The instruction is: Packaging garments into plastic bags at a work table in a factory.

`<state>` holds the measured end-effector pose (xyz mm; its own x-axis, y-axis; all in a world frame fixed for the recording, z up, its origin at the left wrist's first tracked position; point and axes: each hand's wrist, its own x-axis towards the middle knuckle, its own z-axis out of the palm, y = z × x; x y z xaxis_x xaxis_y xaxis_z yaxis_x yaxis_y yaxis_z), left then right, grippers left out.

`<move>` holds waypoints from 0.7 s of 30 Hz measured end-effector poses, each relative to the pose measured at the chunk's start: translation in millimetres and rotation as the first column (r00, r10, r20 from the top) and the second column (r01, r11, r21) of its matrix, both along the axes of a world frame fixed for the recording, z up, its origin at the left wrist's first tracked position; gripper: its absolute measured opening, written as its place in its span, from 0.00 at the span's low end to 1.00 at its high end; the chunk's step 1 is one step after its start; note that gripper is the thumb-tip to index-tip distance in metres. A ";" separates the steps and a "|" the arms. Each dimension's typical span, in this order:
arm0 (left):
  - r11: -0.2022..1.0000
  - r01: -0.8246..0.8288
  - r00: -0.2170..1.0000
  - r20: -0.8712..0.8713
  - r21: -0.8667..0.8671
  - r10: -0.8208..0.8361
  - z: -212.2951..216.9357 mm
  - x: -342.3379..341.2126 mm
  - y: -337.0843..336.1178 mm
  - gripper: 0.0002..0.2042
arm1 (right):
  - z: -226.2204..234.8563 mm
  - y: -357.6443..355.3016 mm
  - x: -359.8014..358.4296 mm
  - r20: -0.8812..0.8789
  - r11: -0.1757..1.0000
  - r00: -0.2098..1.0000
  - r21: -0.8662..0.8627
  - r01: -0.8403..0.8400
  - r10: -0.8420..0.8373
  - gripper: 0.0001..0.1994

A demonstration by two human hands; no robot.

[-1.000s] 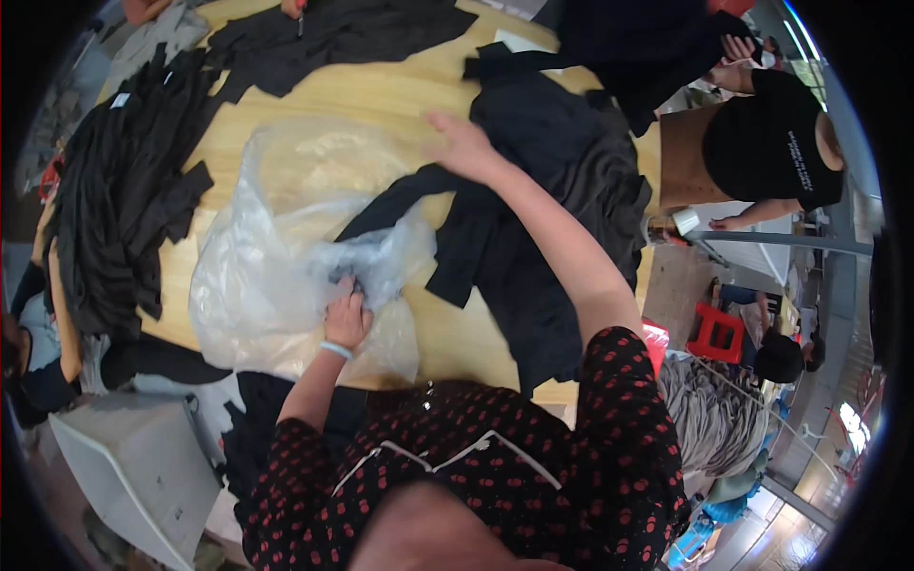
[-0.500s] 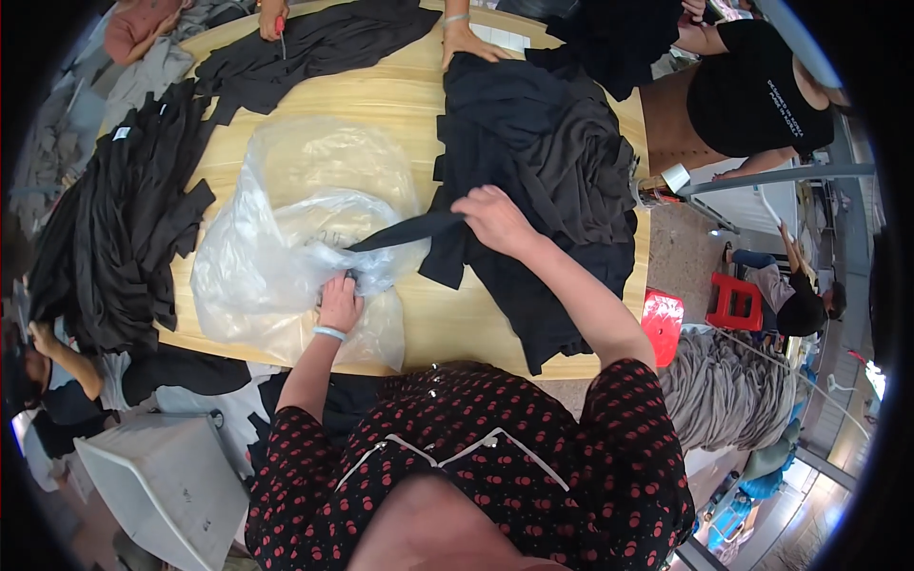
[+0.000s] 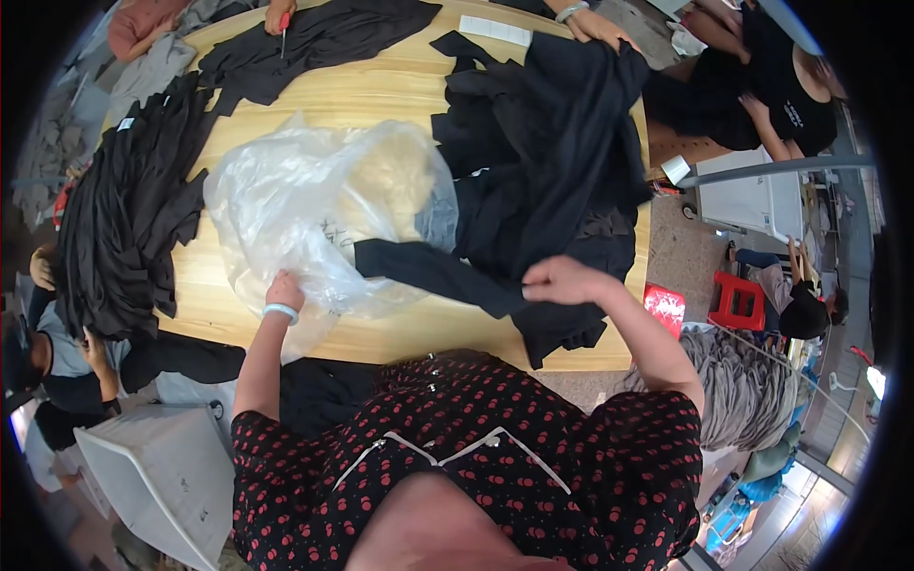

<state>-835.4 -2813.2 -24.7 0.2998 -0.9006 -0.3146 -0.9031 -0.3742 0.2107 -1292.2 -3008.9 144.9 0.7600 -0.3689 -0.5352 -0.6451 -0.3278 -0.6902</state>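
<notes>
My left hand (image 3: 284,291) is closed on the near-left edge of a crumpled clear plastic bag (image 3: 281,186), which lies on the wooden table. A long black cloth piece (image 3: 433,271), perhaps a sleeve or a folded garment, stretches from the bag's side toward the right. Its right end is pinched in my right hand (image 3: 568,282). Whether its left end lies inside the bag or on it, I cannot tell. Beyond my right hand spreads a pile of black garments (image 3: 505,209). Through the bag's far-right side shows some bluish-grey cloth.
A co-worker's hand (image 3: 592,27) lifts a black garment (image 3: 581,105) at the far right. Another person's hand (image 3: 279,17) holds a red-handled tool by dark clothes. Black garments (image 3: 124,228) heap at the table's left. A white bin (image 3: 167,481) stands lower left, red stools (image 3: 736,302) at right.
My left hand has moved left and up, pulling the bag's edge. My right hand has drawn the black cloth right and nearer. The co-worker has raised a garment from the right pile.
</notes>
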 end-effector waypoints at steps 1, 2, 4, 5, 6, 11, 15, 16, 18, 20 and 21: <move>0.995 -0.001 0.999 0.036 0.095 -0.003 -1.4 -1.6 5.2 0.09 | 4.3 -11.0 7.5 0.100 0.966 0.961 0.049 0.253 -0.257 0.10; 0.982 -0.005 0.997 0.072 0.188 -0.009 -2.4 -5.1 10.1 0.09 | 0.4 -26.0 14.4 0.303 0.887 0.849 -0.027 0.462 -0.433 0.06; 0.978 -0.027 0.995 0.101 0.208 0.006 -5.5 -15.1 15.4 0.09 | -6.1 -58.5 17.3 0.636 0.439 0.610 -0.430 0.789 -0.473 0.04; 0.971 -0.053 0.991 0.134 0.233 0.022 -7.5 -18.8 16.5 0.09 | -3.9 -70.3 12.5 0.695 0.310 0.516 -0.413 0.857 -0.501 0.09; 0.973 -0.039 0.991 0.133 0.227 0.009 -10.9 -20.9 19.4 0.09 | -4.7 -78.3 7.2 0.704 0.159 0.544 -0.537 0.828 -0.456 0.15; 0.980 -0.154 0.986 0.085 0.125 0.144 -3.5 -41.3 9.5 0.11 | -73.0 -109.5 -5.5 0.548 0.013 0.396 -0.574 0.819 -0.737 0.45; 0.937 -0.098 0.993 -0.026 0.337 0.113 9.7 -41.6 -7.1 0.12 | -83.8 -118.3 -14.9 0.204 0.261 0.466 -0.610 0.748 -0.861 0.32; 0.938 -0.094 0.994 -0.024 0.333 0.108 18.9 -43.0 -9.0 0.12 | -83.8 -121.0 -30.6 0.303 0.249 0.410 -0.451 0.857 -0.861 0.28; 0.944 0.136 0.991 -0.029 0.302 -0.133 77.3 -64.7 -22.9 0.16 | -53.9 -109.0 -41.2 0.459 0.141 0.068 0.127 0.982 -0.886 0.20; 0.989 0.149 0.980 -0.136 0.016 -0.145 110.8 -82.2 -34.0 0.22 | -32.4 -94.4 -65.6 0.411 0.187 -0.143 0.663 0.725 -0.901 0.19; 0.982 0.084 0.964 -0.236 -0.167 -0.122 115.8 -90.3 -37.1 0.22 | -13.9 -81.4 -63.1 0.358 0.175 -0.173 0.755 0.632 -0.918 0.18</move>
<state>-925.6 -2850.3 91.1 0.1344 -0.9659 -0.2214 -0.8490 -0.2274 0.4770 -1355.3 -3090.4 131.0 0.0391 -0.9530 -0.3006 0.4256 0.2880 -0.8579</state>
